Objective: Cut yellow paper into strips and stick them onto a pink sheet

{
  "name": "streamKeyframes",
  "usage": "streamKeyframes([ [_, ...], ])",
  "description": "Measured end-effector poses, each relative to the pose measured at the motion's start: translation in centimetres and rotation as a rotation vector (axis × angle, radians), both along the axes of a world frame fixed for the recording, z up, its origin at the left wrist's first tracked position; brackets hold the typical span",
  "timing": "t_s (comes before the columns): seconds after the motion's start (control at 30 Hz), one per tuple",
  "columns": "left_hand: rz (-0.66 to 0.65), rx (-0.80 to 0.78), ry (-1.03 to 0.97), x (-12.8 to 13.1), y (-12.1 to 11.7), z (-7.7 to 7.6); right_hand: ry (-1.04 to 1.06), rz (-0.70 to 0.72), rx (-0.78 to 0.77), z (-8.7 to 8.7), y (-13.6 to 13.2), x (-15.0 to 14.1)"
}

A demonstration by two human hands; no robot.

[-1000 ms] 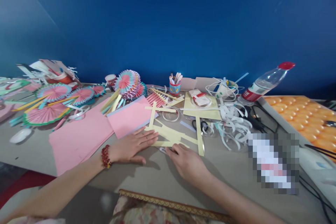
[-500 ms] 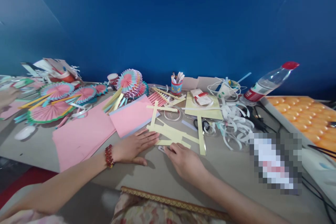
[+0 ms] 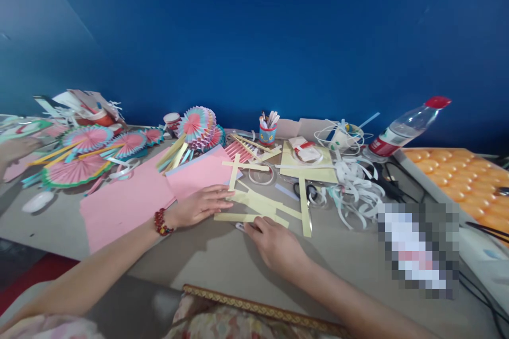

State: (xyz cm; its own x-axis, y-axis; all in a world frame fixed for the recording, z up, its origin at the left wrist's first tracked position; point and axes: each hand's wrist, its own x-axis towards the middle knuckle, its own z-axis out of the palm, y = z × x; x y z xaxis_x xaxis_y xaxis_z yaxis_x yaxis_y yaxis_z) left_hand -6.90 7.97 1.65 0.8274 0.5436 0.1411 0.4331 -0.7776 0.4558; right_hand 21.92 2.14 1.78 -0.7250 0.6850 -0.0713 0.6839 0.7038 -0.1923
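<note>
My left hand (image 3: 201,205), with a red bead bracelet (image 3: 162,222) at the wrist, is held with its fingers stretched out beside the pale yellow paper strips (image 3: 260,202). It holds nothing. My right hand (image 3: 274,241) is closed at the near edge of these strips, and a small whitish tip (image 3: 239,226) pokes out from its fingers; the rest of that thing is hidden. One long yellow strip (image 3: 233,217) runs leftward from the right fingertips. Beyond lie crossed strips (image 3: 237,167), and pink paper sheets (image 3: 123,209) spread out on the left.
Folded paper fans (image 3: 87,140) crowd the left, near another person's hand (image 3: 18,151). Scissors (image 3: 312,190), curly white ribbon (image 3: 353,190) and a plastic bottle (image 3: 401,130) stand or lie rightward. A pen cup (image 3: 268,134) is by the wall. A pixelated patch (image 3: 417,249) hides something.
My left hand has drawn back a little left and up off the strips, uncovering the left end of the long strip. My right hand has shifted slightly left, still closed.
</note>
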Motion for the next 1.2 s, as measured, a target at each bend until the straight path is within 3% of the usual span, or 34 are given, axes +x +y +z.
streamKeyframes([
  [0.13, -0.098, 0.019, 0.106, 0.1, 0.5, -0.7, 0.002, 0.005, 0.002, 0.1, 0.0, -0.1],
  [0.37, -0.125, 0.034, 0.13, -0.1, 0.6, -1.7, 0.003, -0.005, 0.004, -0.2, 0.0, 0.0],
  [1.2, -0.135, -0.132, 0.095, -0.1, 0.8, -0.9, 0.027, 0.046, 0.032, 0.0, 0.1, -2.2],
])
